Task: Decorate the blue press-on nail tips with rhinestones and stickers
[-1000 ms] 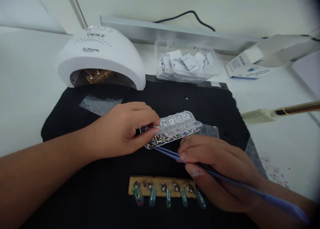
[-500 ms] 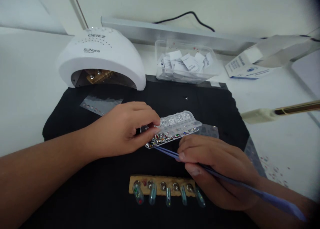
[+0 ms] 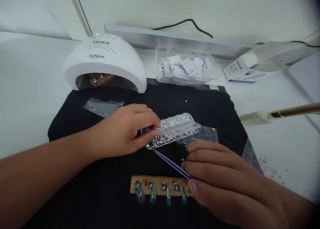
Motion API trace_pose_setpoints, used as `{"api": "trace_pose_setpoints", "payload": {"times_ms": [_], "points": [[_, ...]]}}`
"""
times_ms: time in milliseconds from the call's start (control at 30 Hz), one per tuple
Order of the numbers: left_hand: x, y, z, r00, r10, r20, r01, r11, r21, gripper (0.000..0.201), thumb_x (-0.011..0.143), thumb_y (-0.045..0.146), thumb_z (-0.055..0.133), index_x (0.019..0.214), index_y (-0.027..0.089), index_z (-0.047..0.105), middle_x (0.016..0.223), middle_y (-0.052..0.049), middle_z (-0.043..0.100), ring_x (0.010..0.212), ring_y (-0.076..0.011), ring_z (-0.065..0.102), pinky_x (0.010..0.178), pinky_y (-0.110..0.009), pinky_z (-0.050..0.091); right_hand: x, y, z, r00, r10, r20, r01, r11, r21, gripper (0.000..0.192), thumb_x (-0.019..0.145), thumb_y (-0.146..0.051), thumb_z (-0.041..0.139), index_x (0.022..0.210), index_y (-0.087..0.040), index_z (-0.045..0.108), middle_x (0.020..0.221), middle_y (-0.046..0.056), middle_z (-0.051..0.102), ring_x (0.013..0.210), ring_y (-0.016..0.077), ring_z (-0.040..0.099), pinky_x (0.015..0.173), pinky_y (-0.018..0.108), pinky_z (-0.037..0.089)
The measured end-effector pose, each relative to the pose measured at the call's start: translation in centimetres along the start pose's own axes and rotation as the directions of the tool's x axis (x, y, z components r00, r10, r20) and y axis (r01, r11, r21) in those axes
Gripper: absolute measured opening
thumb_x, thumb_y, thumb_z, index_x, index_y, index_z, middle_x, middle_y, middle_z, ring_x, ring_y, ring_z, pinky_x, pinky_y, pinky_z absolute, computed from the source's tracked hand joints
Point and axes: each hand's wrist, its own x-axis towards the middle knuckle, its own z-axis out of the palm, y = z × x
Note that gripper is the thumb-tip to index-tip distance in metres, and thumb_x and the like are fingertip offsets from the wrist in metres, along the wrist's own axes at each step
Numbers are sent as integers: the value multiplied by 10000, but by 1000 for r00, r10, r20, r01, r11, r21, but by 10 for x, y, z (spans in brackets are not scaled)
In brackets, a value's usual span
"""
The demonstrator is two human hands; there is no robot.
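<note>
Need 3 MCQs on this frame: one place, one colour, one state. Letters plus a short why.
1. Where does the nail lamp stand?
A. at the far left edge of the black mat
B. right of the wooden nail holder
C. under the right hand

2. What colour are the tweezers?
A. red
B. blue-purple
C. green

3. What is the left hand doing?
A. lying flat on the mat
B. gripping the rhinestone box at its left end
C. holding the tweezers

Answers: 1 A, the lamp sits at the mat's back left corner. 2 B, the thin prongs look blue-purple. 3 B, its fingers pinch the box's left end.
</note>
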Motion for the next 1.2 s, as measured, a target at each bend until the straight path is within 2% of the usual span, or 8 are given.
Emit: {"api": "trace_pose_setpoints", "payload": {"times_ms": [300,400,467,533,700,900,1000,1200], "points": [[3,-2,0,999,37,-3,-37,999,-21,105,933,176,556,894,132,643,828,-25,671,795,-127,600,745,-241,451,2,-9,-9,1000,-22,-20,22,1000,-11,176,926,-103,531,806,-183,634,721,38,741,708,190,708,687,400,632],[2,-3,-2,998,58,2,-58,998,-29,117,935,194,555,894,130,645,821,-36,667,794,-140,594,746,-257,454,3,-4,-5,988,-123,-90,120,992,-36,186,915,-87,525,775,-174,611,723,45,727,698,177,690,696,379,616],[2,-4,-2,997,73,8,-72,997,-26,129,939,212,550,904,133,646,830,-46,670,802,-154,594,756,-279,458,2,0,-3,932,-259,-254,245,966,-84,197,917,-91,513,757,-181,583,675,36,694,627,163,653,635,357,598],[2,-5,-2,997,82,10,-82,997,-15,124,931,230,562,909,144,649,844,-48,681,814,-166,601,774,-302,457,0,1,-3,959,-212,-187,197,976,-96,152,909,-96,527,791,-176,578,723,50,711,671,171,662,679,368,603],[4,-2,-12,996,30,-87,-32,999,-25,185,929,290,536,887,166,667,840,-42,701,825,-169,626,821,-323,468,1,-2,-12,917,-319,-238,294,946,-137,136,909,-100,535,803,-182,559,709,40,708,622,154,617,620,327,570],[-3,29,-51,928,-153,-340,153,988,-28,224,959,310,494,916,172,665,893,-51,695,848,-157,631,790,-299,499,9,-9,-23,836,-454,-307,427,891,-154,102,905,-105,537,815,-146,562,641,43,669,527,137,541,515,285,477],[-10,46,-58,910,-245,-333,225,969,-97,172,936,316,546,936,201,674,886,-29,694,841,-158,625,773,-298,499,10,-16,-34,810,-472,-350,447,881,-153,140,934,-111,480,827,-157,558,631,25,653,507,127,510,494,270,449],[-22,72,-42,947,-214,-237,191,974,-119,109,916,245,565,932,178,650,921,-36,663,862,-142,609,788,-282,484,-11,-26,-52,839,-447,-309,415,895,-165,110,915,-90,500,852,-160,556,667,45,673,540,138,527,515,292,468]]}}
